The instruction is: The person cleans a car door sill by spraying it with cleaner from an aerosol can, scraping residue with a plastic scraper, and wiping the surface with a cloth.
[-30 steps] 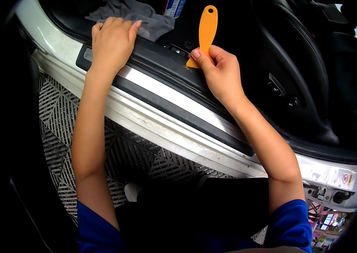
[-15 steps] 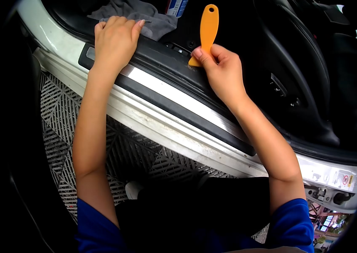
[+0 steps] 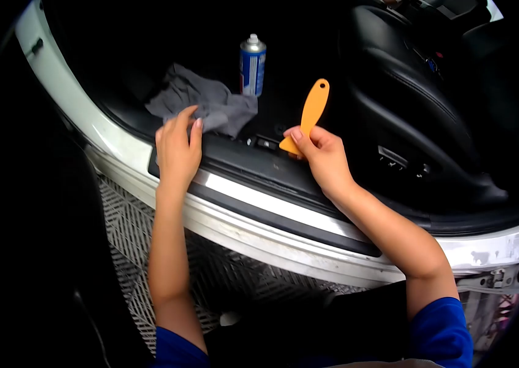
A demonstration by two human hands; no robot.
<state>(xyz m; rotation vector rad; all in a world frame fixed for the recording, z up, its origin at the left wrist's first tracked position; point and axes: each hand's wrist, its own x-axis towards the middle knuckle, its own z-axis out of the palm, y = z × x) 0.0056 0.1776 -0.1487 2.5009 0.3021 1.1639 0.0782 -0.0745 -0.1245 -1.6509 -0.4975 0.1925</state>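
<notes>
A yellow plastic scraper [image 3: 316, 104] is pinched in my right hand [image 3: 327, 156], its handle pointing up and its blade just above the black door sill trim [image 3: 244, 161]. A small pale spot marks the trim below the blade. My left hand [image 3: 178, 150] is at the left end of the sill, fingers apart and holding nothing. Its fingertips overlap the near edge of a crumpled grey cloth [image 3: 210, 101]; whether they touch it I cannot tell. Behind the cloth, a blue spray can [image 3: 252, 67] with a white nozzle stands upright in the footwell.
A bright metal sill plate [image 3: 272, 205] runs along the white car body [image 3: 241, 239]. The black leather seat [image 3: 394, 98] with side controls is at the right. Grey slatted floor tiles [image 3: 131, 227] lie below, and a dark door edge is at the left.
The view has tilted up, showing the whole spray can. My right hand has lifted the scraper blade off the trim. My left hand's fingers have risen and spread from the sill.
</notes>
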